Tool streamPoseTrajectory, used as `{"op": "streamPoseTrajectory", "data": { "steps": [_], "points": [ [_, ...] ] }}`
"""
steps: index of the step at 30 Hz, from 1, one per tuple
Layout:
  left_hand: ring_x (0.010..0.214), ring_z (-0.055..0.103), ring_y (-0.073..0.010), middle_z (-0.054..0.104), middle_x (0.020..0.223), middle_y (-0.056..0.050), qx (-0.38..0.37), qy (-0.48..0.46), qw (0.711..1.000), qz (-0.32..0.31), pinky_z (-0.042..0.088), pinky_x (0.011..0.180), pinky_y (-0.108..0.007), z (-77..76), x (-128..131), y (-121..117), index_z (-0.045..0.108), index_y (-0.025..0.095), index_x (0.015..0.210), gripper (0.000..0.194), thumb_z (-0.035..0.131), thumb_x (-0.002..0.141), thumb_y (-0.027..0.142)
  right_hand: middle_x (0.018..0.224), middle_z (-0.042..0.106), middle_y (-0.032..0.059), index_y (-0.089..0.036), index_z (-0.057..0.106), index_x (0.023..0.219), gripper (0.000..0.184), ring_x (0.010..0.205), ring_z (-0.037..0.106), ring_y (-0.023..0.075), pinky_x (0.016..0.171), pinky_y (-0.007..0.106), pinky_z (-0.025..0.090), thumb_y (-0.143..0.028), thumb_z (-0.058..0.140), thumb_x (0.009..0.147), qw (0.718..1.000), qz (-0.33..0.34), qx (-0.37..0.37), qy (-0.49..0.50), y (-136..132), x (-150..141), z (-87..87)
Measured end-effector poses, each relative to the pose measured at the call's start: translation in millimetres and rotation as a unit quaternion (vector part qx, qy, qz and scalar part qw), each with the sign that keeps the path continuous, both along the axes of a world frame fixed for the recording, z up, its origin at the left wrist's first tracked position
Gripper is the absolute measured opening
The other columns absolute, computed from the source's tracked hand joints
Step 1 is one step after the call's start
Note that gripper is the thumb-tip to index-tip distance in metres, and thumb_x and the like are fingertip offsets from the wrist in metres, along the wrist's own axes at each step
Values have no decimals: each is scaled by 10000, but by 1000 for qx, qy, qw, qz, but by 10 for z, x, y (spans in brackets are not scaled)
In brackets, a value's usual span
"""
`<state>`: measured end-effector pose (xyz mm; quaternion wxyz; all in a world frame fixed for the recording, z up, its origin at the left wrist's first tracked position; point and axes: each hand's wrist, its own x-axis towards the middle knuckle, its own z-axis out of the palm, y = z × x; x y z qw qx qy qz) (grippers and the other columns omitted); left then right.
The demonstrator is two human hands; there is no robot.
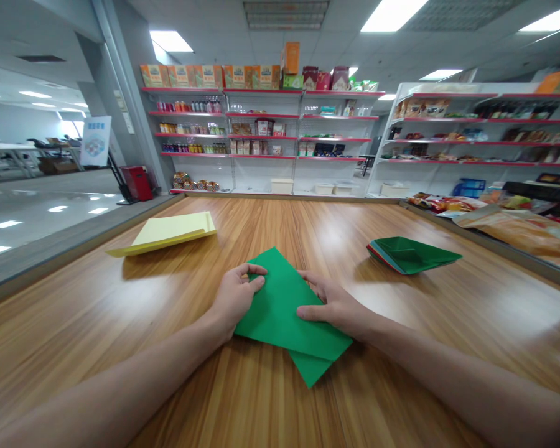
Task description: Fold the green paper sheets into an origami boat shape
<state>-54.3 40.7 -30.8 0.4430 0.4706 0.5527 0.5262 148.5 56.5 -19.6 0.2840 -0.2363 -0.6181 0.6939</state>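
Both hands gripping the folded green paper (287, 302).
The left hand (236, 295) is holding the sheet's left edge; the right hand (340, 305) is holding the opposite edge, its thumb pressing on top (the fingers are partly hidden). The sheet is spanning both grips above the wooden table (261, 404). Yellow paper (172, 230) is lying beyond the left grip, a green folded piece (420, 254) beyond the right.

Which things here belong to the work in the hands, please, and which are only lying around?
In the work:
Green paper, folded
Left hand, at the paper's left edge
Right hand, thumb on top of the paper

Lying around:
Yellow paper, at left, untouched
Folded papers, at right, untouched; possibly related
Packets, far right
Boxes, at the back
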Motion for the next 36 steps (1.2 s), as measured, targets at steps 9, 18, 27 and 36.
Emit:
{"op": "streamPoseTrajectory", "data": {
  "steps": [9,18,27,36],
  "points": [
    [431,386,-83,426,468,71,-19,-15,999,-21,236,450,-194,-13,-64,36,595,181,858,231,671,699,330,1130,621,98,-189,446,1328,691,965,607,216,837,335,482,-264,709,693,994,76,-59,55,22,58,84],
    [580,547,-115,590,707,-7,-40,-160,937,-309,375,522,-204,41,-91,-63,527,178,851,262,710,717,309,720,605,-3,-225,457,1322,536,457,511,76,359,161,347,-383,606,833,989,-38,-53,131,100,42,-164],
    [503,481,-74,539,646,9,-111,-216,862,-446,379,456,-167,66,7,-212,541,156,762,253,750,664,259,640,649,36,-148,603,1129,562,485,617,147,403,215,474,-547,649,735,991,87,-4,104,60,58,-263],
    [563,622,-134,649,807,-63,-146,-318,883,-312,474,466,-191,93,-86,-43,535,165,1070,291,491,877,379,537,629,28,-121,600,664,401,403,569,105,361,173,422,-510,672,733,974,-151,-54,159,101,5,-165]
  ]
}}
